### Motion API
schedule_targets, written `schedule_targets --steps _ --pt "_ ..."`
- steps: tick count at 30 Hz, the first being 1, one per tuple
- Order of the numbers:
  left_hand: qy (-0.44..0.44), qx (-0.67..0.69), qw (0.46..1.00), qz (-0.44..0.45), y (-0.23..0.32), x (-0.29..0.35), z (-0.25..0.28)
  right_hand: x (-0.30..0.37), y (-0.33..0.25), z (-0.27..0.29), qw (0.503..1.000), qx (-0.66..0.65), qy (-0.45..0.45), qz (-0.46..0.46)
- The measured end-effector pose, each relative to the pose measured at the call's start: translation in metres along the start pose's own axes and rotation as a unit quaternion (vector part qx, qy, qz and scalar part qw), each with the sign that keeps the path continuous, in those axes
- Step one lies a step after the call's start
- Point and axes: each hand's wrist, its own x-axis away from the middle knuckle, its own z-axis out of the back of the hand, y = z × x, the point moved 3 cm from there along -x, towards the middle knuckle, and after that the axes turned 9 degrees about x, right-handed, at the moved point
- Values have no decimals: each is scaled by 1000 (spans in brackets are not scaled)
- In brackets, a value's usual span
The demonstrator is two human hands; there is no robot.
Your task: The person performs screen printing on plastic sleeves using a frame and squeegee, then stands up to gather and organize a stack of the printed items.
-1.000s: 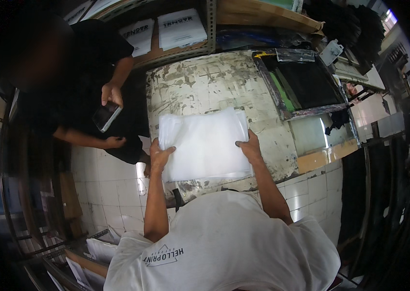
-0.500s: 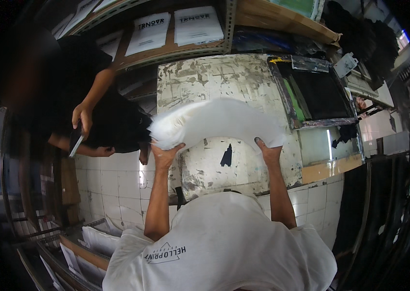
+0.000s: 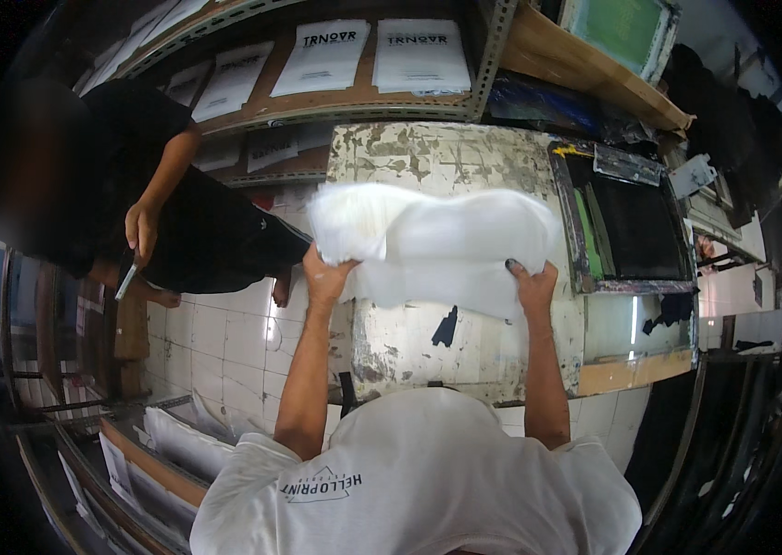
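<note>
A stack of thin white sheets (image 3: 470,236), which look like plastic, is held up over the paint-worn table (image 3: 391,153). My left hand (image 3: 327,280) is closed on the stack's left end, thumb on top. The right end is gripped by my right hand (image 3: 533,287), whose thumb has a dark tip. Between the hands the sheets bow and ripple, with blurred edges fanned out at the left; a lower layer hangs towards me. A small dark cloth scrap (image 3: 446,327) lies on the table just below them.
Right of the table's middle lies a printing screen frame (image 3: 636,217), with a glass-like pane (image 3: 627,328) nearer me. Shelves (image 3: 317,109) behind hold printed white stacks. At left stands a person in black (image 3: 215,231) holding a phone-like object. Racks (image 3: 86,462) fill the lower left.
The stack's high arch has flattened and its sheets have spread, with a layer now hanging down between my hands. The view has shifted slightly; both hands keep their hold.
</note>
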Motion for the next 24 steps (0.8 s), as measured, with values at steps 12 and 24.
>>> schedule_targets --steps 12,24 --pt "-51 -159 966 195 -71 -138 -34 -153 70 -64 953 180 -170 -174" --pt "-135 -418 889 -126 -15 -17 -44 -131 47 -36 865 496 6 77"
